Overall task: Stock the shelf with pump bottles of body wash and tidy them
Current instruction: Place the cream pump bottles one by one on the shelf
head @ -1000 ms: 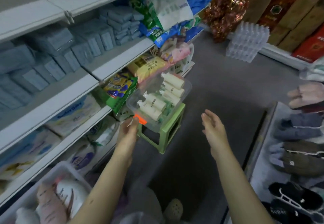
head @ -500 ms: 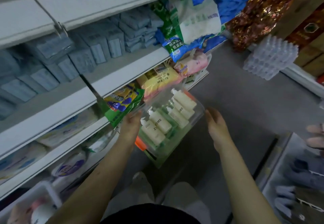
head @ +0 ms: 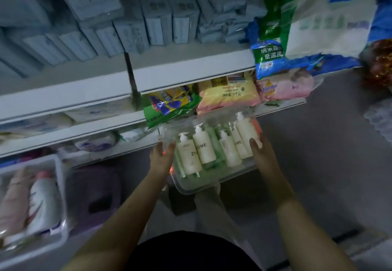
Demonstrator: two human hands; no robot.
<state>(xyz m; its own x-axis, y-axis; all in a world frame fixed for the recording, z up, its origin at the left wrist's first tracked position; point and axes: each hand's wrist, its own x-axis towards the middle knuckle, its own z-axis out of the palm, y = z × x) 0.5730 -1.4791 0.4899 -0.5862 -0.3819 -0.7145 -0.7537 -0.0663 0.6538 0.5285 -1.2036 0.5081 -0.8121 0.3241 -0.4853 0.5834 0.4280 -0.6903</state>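
The shelf (head: 180, 78) fills the view from 9 to 1 o'clock. Its middle board has a bare stretch at 12 o'clock, between the blue packs (head: 131, 33) and the big bag (head: 273, 43), which looks the likeliest home for the stock.

The clear bin (head: 212, 185) is just below centre, toward 5 o'clock. Whether anything bears it from beneath cannot be told. The left hand (head: 161, 158) grips its 9 o'clock end, fingers curled round the wall. The right hand (head: 264, 156) clamps the 3 o'clock end with the thumb over the rim, but how far its other fingers curl cannot be told.

Several pump bottles (head: 204, 147) lie loose inside, heads toward 12 o'clock.

To do this step well, keep the bin level and both grips even so the bottles do not roll. Steer it clear of the green bag (head: 171, 107) jutting out at its 11 o'clock. Each bottle is best taken by the body, not by the pump head (head: 198, 126), which would likely twist or depress.
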